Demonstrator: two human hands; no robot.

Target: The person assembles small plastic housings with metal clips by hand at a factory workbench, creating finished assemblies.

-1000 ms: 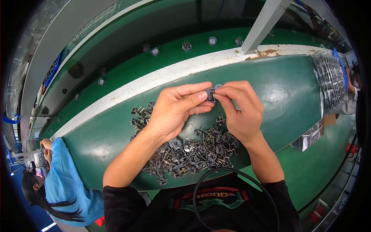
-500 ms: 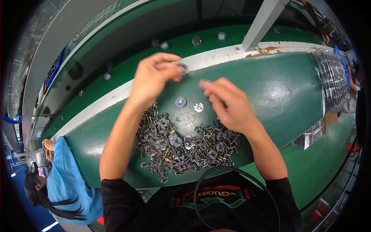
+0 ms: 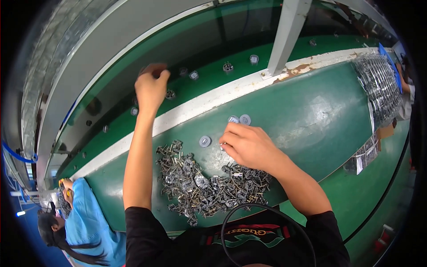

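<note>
My left hand point(image 3: 151, 89) reaches out over the conveyor belt. Its fingertips are dark and smeared, so I cannot make out whether they hold anything. A small round part point(image 3: 170, 94) lies on the belt beside that wrist. On the green table, the fingers of my right hand point(image 3: 251, 144) are pinched together on a small silvery round plate point(image 3: 223, 147), mostly hidden by them. Left of it lies a grey round cap point(image 3: 204, 141) with a light centre. Just beyond the right hand are another grey disc point(image 3: 245, 119) and a round part with a pale face point(image 3: 233, 119).
A heap of small metal-pinned parts point(image 3: 209, 189) covers the near table. A white rail point(image 3: 200, 107) divides table from belt, with a post point(image 3: 284, 40) on it. Stacked clear trays point(image 3: 378, 89) stand at right. A co-worker in blue point(image 3: 91, 218) sits at left.
My left hand has moved left and outward from the rail to over the belt. The right hand has come down onto the silvery plate, uncovering discs behind it. The view has shifted slightly.
</note>
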